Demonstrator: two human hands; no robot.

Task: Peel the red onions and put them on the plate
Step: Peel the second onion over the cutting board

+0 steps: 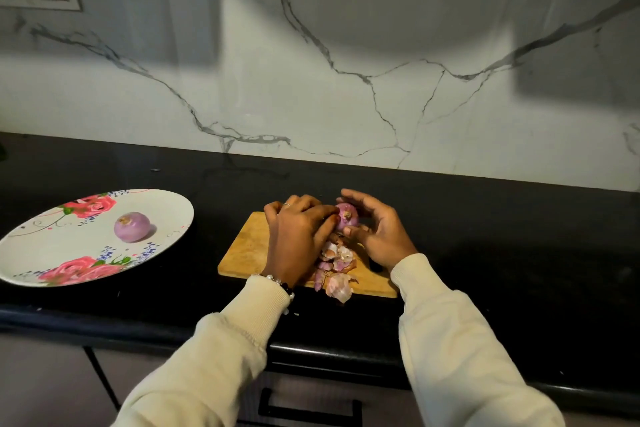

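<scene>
Two hands meeting over one onion (346,220), held just above the far part of the cutting board (247,250). Right hand (379,236) cupped around its right side, fingers curled over the top; left hand (298,232) pressed in from the left, fingertips (327,218) pinching at the skin. Root end turned toward the camera, so axis running roughly front to back. Loose skins (334,267) piled just below both palms. Well off to the left, nearer the left hand: plate (52,263) with one peeled onion (132,226) on it.
</scene>
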